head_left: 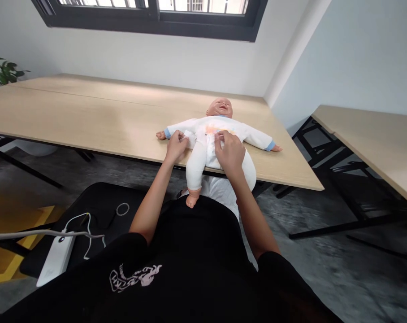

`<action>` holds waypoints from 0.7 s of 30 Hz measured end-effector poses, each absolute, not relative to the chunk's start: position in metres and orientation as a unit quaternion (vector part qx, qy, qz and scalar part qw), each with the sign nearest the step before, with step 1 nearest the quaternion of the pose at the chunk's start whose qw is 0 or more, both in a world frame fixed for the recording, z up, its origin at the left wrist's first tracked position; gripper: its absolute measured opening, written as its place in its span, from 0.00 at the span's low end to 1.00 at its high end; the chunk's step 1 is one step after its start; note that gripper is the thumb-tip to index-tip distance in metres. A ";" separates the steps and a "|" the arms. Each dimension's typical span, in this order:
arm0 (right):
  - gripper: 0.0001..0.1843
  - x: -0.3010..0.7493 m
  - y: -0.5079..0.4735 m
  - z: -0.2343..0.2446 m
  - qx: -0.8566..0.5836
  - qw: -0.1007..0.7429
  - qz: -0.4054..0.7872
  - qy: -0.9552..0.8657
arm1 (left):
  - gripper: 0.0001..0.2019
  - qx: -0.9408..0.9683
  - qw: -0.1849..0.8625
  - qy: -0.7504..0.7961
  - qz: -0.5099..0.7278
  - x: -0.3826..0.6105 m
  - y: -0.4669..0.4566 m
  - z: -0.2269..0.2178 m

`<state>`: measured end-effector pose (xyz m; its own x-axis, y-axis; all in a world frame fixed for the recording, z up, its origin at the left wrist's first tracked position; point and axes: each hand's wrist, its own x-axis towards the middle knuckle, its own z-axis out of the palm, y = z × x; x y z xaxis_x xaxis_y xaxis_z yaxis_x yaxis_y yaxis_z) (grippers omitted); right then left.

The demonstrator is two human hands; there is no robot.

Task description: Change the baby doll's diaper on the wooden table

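Note:
A baby doll [222, 107] lies on its back at the table's edge, arms spread and legs hanging toward me. It wears a white outfit with blue cuffs, and a white diaper [211, 154] shows between its legs. My left hand [177, 146] is closed in a pinch on a white flap of the diaper beside the doll's hip. Over the doll's belly, my right hand [231, 151] has thumb and fingers pinched together at the diaper's upper front edge. An orange print [211, 129] shows just above. Those fingertips partly hide what they grip.
The wooden table [89, 105] runs along the wall below a window [149, 18]. A second table [378, 139] stands at right. On a black chair [99, 197] at left lie a white power bank [57, 258] with a cable and a bracelet [123, 209].

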<state>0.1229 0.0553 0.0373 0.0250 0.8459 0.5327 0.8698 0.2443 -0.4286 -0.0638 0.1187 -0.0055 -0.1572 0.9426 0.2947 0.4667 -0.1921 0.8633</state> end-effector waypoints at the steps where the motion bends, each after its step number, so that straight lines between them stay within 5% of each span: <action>1: 0.20 0.122 0.056 0.037 -0.605 0.372 -0.027 -0.704 | 0.07 0.589 0.276 0.560 0.514 -0.062 0.122 -0.006; 5: 0.19 0.115 0.058 0.038 -0.587 0.364 -0.080 -0.719 | 0.06 0.562 0.358 0.485 0.566 -0.053 0.129 -0.007; 11: 0.16 0.114 0.060 0.041 -0.581 0.346 -0.096 -0.730 | 0.08 0.556 0.300 0.510 0.584 -0.053 0.132 -0.008; 16: 0.14 0.115 0.062 0.041 -0.575 0.347 -0.088 -0.736 | 0.05 0.543 0.382 0.444 0.602 -0.053 0.137 -0.011; 21: 0.11 0.105 0.073 0.048 -0.516 0.366 -0.033 -0.774 | 0.18 0.511 0.446 0.407 0.612 -0.054 0.144 -0.011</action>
